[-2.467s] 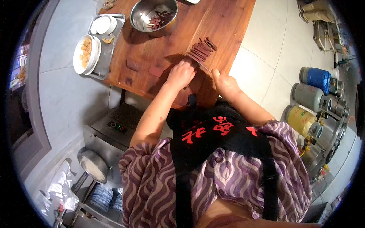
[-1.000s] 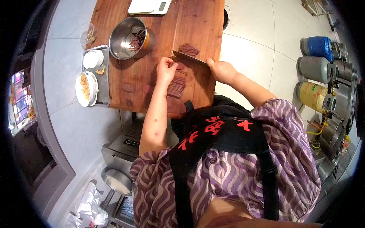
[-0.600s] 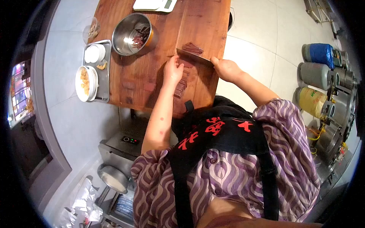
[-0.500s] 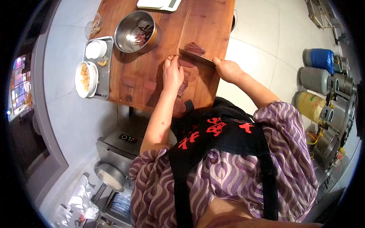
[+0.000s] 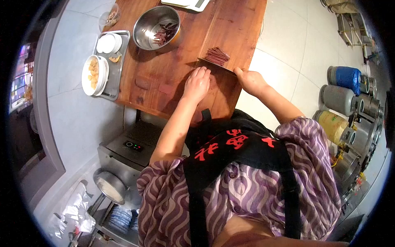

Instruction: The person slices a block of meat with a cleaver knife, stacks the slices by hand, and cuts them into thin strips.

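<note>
A knife (image 5: 217, 66) is held by its handle in my right hand (image 5: 252, 81), its blade lying across the wooden table (image 5: 230, 33). Just beyond the blade sits a pile of dark red strips (image 5: 217, 56). My left hand (image 5: 197, 83) presses down beside the blade with its fingers together; what lies beneath them is mostly hidden. Flat reddish pieces (image 5: 166, 89) rest on the wood to the left of that hand. A steel bowl (image 5: 144, 31) with more dark strips in it stands farther back.
On the left, a metal tray (image 5: 111, 88) carries white dishes, one with yellowish chunks (image 5: 94, 74). A white scale (image 5: 189, 3) is at the far edge, a clear container (image 5: 109, 17) at the far left. Gas cylinders (image 5: 335, 99) stand on the floor at right.
My left hand has come down flatter against the food by the blade. More strips lie beyond the knife than a second ago. The view has shifted, so the table sits farther right.
</note>
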`<state>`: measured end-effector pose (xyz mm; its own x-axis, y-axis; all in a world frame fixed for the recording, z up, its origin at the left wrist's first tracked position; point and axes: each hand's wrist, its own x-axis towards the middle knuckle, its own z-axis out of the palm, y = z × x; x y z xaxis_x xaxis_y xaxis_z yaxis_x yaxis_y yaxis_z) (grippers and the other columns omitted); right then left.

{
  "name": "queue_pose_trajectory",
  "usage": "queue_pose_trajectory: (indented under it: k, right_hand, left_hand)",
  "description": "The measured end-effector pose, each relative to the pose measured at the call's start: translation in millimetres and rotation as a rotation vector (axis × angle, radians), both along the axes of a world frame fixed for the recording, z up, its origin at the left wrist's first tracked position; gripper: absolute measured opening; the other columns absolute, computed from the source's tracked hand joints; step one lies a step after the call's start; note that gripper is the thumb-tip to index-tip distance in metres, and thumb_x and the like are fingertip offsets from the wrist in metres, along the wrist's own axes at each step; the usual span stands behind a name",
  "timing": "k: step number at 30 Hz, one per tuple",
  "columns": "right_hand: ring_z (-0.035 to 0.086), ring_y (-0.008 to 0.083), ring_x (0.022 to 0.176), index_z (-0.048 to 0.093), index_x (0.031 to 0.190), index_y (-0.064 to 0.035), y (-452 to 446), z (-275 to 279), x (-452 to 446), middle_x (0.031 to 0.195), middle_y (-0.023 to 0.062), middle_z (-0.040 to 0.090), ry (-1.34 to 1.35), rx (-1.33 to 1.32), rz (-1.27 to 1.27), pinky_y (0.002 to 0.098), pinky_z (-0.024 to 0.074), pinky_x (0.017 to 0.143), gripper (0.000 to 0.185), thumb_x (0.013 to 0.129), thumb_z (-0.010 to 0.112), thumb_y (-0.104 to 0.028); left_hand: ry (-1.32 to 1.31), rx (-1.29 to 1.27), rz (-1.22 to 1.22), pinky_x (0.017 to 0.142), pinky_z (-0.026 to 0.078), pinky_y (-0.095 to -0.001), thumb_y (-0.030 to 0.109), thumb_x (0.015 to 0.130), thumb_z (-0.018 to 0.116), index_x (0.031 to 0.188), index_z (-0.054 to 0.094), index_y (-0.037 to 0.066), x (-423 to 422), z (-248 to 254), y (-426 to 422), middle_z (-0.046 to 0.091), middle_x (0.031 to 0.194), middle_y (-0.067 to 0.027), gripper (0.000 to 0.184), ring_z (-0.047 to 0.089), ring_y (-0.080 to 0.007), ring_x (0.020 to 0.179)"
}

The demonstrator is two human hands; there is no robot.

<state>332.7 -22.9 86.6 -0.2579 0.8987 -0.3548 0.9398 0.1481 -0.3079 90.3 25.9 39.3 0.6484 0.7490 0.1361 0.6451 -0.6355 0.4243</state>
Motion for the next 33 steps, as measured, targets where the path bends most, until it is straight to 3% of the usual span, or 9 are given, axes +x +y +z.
queue_pose_trajectory:
  k: [3,9,12,15,18,21,24,30,33]
  right_hand:
    - [0.067,0.0383,0.076,0.044,0.099,-0.0036,0.6,6.0,-0.8,0.081,0.0206,0.065,-0.012,0.004,0.02,0.0459,0.0533,0.06,0.017,0.084,0.051,-0.007]
    - [0.068,0.0352,0.077,0.045,0.102,-0.0038,-0.4,18.5,-18.5,0.084,0.0194,0.064,-0.091,0.016,0.076,0.0428,0.0549,0.06,0.02,0.084,0.054,-0.007]
    - [0.068,0.0349,0.077,0.045,0.103,-0.0038,-5.7,0.1,-19.9,0.085,0.0188,0.064,-0.08,0.03,0.044,0.0422,0.0552,0.06,0.023,0.083,0.056,-0.007]
    - [0.068,0.035,0.076,0.045,0.103,-0.0041,-2.5,-7.4,-13.6,0.084,0.0182,0.063,-0.056,0.041,0.027,0.0419,0.0552,0.06,0.023,0.083,0.056,-0.008]
    - [0.068,0.0346,0.076,0.045,0.102,-0.0045,0.6,4.8,-11.8,0.083,0.0176,0.063,-0.061,0.021,0.031,0.0417,0.0554,0.059,0.021,0.083,0.054,-0.008]
    - [0.068,0.0338,0.076,0.045,0.102,-0.005,-5.3,13.9,-25.1,0.083,0.0176,0.063,-0.104,0.007,0.059,0.0417,0.0555,0.058,0.021,0.083,0.054,-0.008]
    - [0.068,0.033,0.076,0.045,0.102,-0.0052,-10.3,1.7,-29.4,0.084,0.0176,0.063,-0.113,0.047,0.048,0.0419,0.0556,0.057,0.021,0.083,0.054,-0.008]
    - [0.068,0.0347,0.077,0.045,0.101,-0.0053,-5.7,-10.4,-15.0,0.086,0.0179,0.063,-0.026,0.07,0.026,0.0421,0.0557,0.058,0.021,0.083,0.055,-0.007]
    - [0.068,0.0347,0.076,0.045,0.101,-0.005,-6.8,8.9,-24.0,0.086,0.0184,0.063,-0.078,0.007,0.042,0.0426,0.0553,0.057,0.021,0.083,0.056,-0.007]
  left_hand:
    - [-0.026,0.09,-0.002,0.092,0.049,-0.0426,0.011,0.085,0.062,0.107,0.063,-0.001,1.5,1.3,0.3,0.059,0.113,-0.0175,0.026,0.054,-0.0344,0.112]
    - [0.001,0.033,-0.015,0.078,0.051,-0.0431,0.009,0.083,0.061,0.092,0.062,0.0,1.9,3.3,0.0,0.054,0.09,-0.0153,0.012,0.056,-0.0332,0.092]
    - [0.005,0.046,-0.014,0.079,0.051,-0.0432,0.01,0.083,0.062,0.093,0.062,0.001,2.2,1.7,-0.3,0.055,0.092,-0.0148,0.013,0.056,-0.0328,0.093]
    - [-0.15,0.252,0.012,0.079,0.051,-0.0432,0.01,0.082,0.062,0.091,0.062,0.001,4.1,-4.6,-0.5,0.056,0.092,-0.0138,0.013,0.057,-0.032,0.092]
    - [-0.141,0.203,0.031,0.08,0.051,-0.0433,0.011,0.082,0.063,0.092,0.062,0.001,5.1,-4.1,-1.1,0.056,0.092,-0.013,0.014,0.057,-0.0315,0.092]
    - [0.09,0.013,0.012,0.081,0.051,-0.0434,0.01,0.082,0.063,0.095,0.063,0.001,-0.8,-5.5,-3.9,0.056,0.092,-0.013,0.016,0.057,-0.0317,0.094]
    - [0.048,0.004,0.01,0.081,0.052,-0.043,0.01,0.082,0.063,0.093,0.063,0.001,0.0,-2.0,-3.4,0.056,0.092,-0.0132,0.014,0.057,-0.0319,0.094]
    - [-0.133,0.239,0.019,0.077,0.052,-0.0417,0.011,0.083,0.062,0.087,0.062,0.002,2.2,-5.5,-2.9,0.055,0.09,-0.0135,0.011,0.057,-0.0318,0.092]
    - [0.112,-0.019,0.009,0.081,0.052,-0.0422,0.012,0.084,0.061,0.095,0.063,0.001,-0.7,0.2,-6.8,0.056,0.092,-0.0146,0.015,0.057,-0.0327,0.098]
